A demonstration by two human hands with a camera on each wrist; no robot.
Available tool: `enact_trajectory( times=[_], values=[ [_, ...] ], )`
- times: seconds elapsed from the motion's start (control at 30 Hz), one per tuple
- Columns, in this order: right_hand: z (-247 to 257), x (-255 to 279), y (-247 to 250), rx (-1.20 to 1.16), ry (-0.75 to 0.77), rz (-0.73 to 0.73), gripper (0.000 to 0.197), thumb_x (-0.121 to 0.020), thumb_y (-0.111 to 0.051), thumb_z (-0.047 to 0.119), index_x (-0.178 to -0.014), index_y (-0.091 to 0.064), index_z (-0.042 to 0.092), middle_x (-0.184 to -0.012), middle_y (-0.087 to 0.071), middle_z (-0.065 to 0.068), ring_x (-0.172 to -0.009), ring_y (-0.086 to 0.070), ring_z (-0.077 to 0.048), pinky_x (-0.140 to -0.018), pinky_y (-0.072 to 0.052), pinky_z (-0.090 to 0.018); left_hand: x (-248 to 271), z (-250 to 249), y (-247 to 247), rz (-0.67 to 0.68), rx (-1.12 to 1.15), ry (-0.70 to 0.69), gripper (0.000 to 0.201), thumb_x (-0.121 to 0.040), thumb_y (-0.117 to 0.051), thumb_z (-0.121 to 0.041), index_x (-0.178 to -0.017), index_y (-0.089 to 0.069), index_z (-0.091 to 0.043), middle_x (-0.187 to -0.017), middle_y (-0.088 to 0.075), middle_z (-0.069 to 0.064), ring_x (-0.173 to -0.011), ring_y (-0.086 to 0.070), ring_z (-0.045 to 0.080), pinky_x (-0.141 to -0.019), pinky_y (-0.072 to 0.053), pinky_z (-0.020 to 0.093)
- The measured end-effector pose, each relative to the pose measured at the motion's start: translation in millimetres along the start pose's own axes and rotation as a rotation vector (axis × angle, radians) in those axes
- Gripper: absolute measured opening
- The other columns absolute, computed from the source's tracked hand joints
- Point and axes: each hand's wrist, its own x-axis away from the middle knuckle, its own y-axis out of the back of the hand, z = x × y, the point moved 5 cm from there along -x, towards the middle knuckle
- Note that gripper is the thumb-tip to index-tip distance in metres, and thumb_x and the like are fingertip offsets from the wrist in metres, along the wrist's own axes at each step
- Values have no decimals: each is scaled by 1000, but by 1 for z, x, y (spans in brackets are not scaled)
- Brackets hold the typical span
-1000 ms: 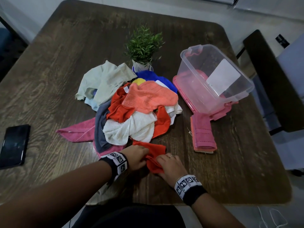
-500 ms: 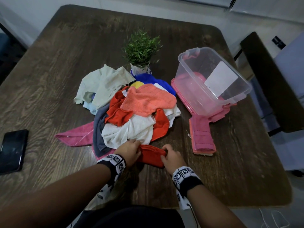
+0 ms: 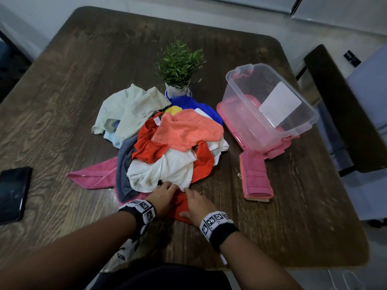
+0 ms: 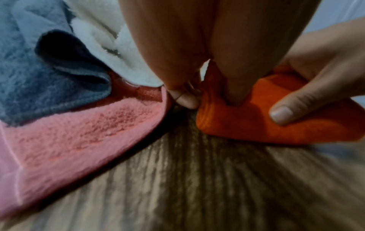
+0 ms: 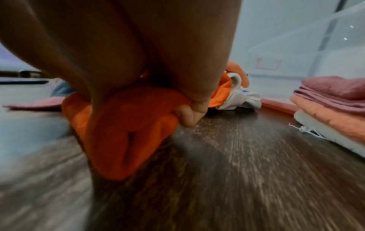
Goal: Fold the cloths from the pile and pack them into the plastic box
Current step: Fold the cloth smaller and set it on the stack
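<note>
A small orange-red cloth (image 3: 179, 208) lies on the table at the near edge of the cloth pile (image 3: 173, 141). My left hand (image 3: 167, 188) pinches its left edge (image 4: 209, 96) between thumb and fingers. My right hand (image 3: 192, 197) grips its right side, thumb (image 4: 282, 114) on top and fingers curled round the fabric (image 5: 128, 132). The two hands nearly touch and cover most of the cloth. The clear plastic box (image 3: 293, 130) stands tilted on its pink lid at the right, with no cloth visible inside.
A folded stack of pink and orange cloths (image 3: 256, 178) lies in front of the box. A potted plant (image 3: 180, 65) stands behind the pile. A black phone (image 3: 12, 193) rests at the left edge. A dark chair (image 3: 339, 105) stands to the right of the table.
My hands, which held the orange-red cloth's two ends apart, have come together over it and moved up against the pile. The cloth now shows much narrower.
</note>
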Motion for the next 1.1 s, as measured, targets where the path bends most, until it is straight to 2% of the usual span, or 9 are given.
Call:
enact_trajectory(
  times=[0.17,0.27,0.37,0.47,0.63,0.73,0.87,0.97,1.1],
  values=[
    [-16,19,23,-66,26,-34,44,-81,-68,45,-117,-55,23,-113,-65,-12,-108,-60,-34,-92,-46,-38,-6,-22,21,137,143,-35,45,-75,-62,-32,-120,-55,-30,-103,-66,-1,-99,-57,17,-88,-49,33],
    [-34,29,51,-426,-22,-173,33,-87,-63,40,-117,-56,29,-105,-70,-7,-98,-66,-27,-83,-51,-34,-17,-47,48,0,559,-74,48,-68,-65,-25,-114,-52,-30,-90,-65,-5,-75,-63,3,-71,-53,24],
    [-65,42,83,-577,-88,-374,26,-95,-53,40,-120,-48,37,-106,-68,-2,-95,-66,-23,-85,-52,-39,-40,-76,67,-185,786,-51,56,-75,-72,-18,-122,-43,-31,-99,-61,0,-80,-64,19,-75,-57,37],
    [-112,61,117,-604,-230,-586,32,-102,-43,39,-132,-47,30,-106,-65,-1,-94,-62,-23,-87,-49,-38,-66,-105,72,-275,951,-26,58,-84,-74,-11,-127,-38,-26,-100,-56,-2,-74,-59,17,-64,-55,37],
    [-217,98,150,-703,-547,-867,37,-100,-42,13,-136,-50,17,-118,-64,-17,-97,-59,-32,-85,-42,-35,-88,-134,58,-310,693,-37,36,-85,-69,-9,-116,-57,-23,-102,-63,-4,-86,-61,13,-81,-48,16],
    [-274,90,142,-695,-664,-859,42,-99,-42,10,-140,-48,15,-128,-59,-22,-115,-56,-39,-99,-42,-41,-93,-150,44,-245,542,-92,37,-86,-65,-7,-119,-60,-22,-106,-64,-6,-93,-61,13,-90,-49,35],
    [-310,50,108,-536,-655,-616,65,-96,-53,11,-154,-25,16,-146,-45,-23,-127,-48,-44,-108,-36,-43,-103,-183,20,-173,232,-318,53,-85,-54,-23,-137,-49,-30,-133,-56,-4,-115,-55,19,-97,-46,38],
    [-311,32,85,-421,-570,-555,77,-92,-60,8,-156,-17,15,-158,-26,-19,-139,-34,-39,-115,-28,-43,-109,-200,-3,-67,2,-354,64,-85,-47,-38,-146,-30,-41,-153,-33,-12,-138,-35,27,-104,-43,49],
    [-293,21,71,-325,-479,-520,64,-97,-48,10,-155,-22,16,-155,-33,-16,-127,-41,-43,-112,-30,-43,-115,-200,-28,169,-113,-281,70,-91,-55,-34,-152,-21,-36,-163,-9,-6,-151,-7,23,-113,-31,55]
  ],
)
